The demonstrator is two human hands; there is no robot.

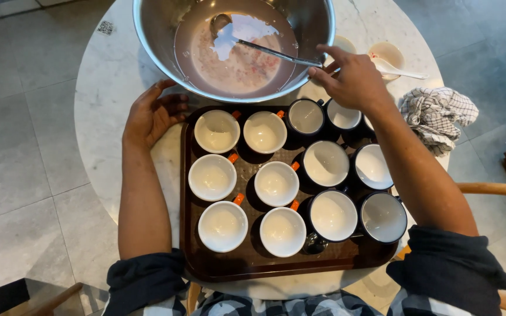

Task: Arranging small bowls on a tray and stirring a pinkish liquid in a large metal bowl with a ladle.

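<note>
From my feed, the biggest thing is the round white marble table [106,88], and everything sits on it. At its far edge stands a large steel bowl [165,23], holding a shallow pool of pale pinkish liquid [235,64] with small reddish bits in it. A long metal ladle [265,51] lies in the bowl, its scoop in the liquid toward the far side and its handle running out over the bowl's near right rim.

Filling the near edge of the table is a dark brown rectangular tray [247,263]. Twelve cups stand on it close together: on the tray's left half, white cups with orange handles [212,177], and on the right half, dark cups with white insides [333,215]. All seem to hold a little pale liquid, though I cannot tell how much.

My right hand [352,79] reaches over the tray's far right corner, thumb and fingers pinched shut on the end of the ladle handle at the bowl's rim. My left hand [150,114] rests on the table by the tray's far left corner, just under the bowl's near left side, fingers loosely spread and gripping nothing; I cannot tell whether the fingertips touch the bowl.

At the table's right edge lies a crumpled checked cloth [437,117]. Beyond it, toward the far right edge, sits a small beige bowl [385,52] with a white spoon [399,71] resting in it.
</note>
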